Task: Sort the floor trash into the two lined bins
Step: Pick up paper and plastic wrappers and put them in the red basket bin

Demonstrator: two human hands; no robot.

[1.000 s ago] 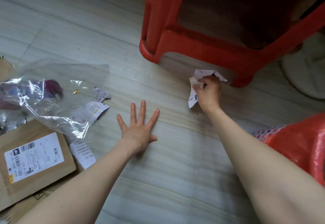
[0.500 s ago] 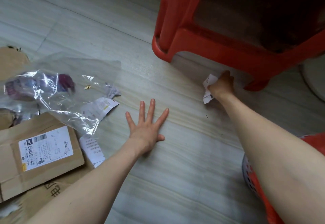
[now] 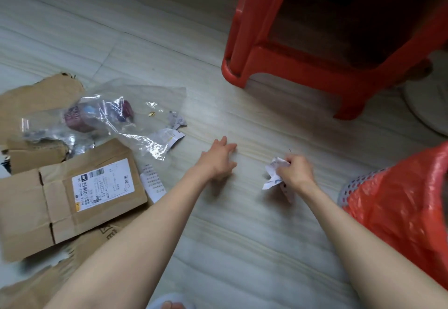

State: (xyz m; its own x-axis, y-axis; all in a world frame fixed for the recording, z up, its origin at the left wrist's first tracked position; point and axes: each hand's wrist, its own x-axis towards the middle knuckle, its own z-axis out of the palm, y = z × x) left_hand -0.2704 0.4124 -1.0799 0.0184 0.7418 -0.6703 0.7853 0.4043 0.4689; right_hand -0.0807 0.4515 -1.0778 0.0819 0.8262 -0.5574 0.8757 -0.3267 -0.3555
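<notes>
Leftmost lie flattened brown cardboard mailers point(image 3: 72, 202) and a crinkly clear plastic bag point(image 3: 135, 119) that looks light and slippery, best pinched at a loose corner. Right of them, the left hand point(image 3: 218, 160) hovers just over the pale floor point(image 3: 218, 248), fingers relaxed, holding nothing. Further right, the right hand point(image 3: 294, 171) pinches a crumpled white paper slip point(image 3: 274, 175), featherlight and soft, beside the orange-lined mesh bin point(image 3: 400, 202) at near right.
</notes>
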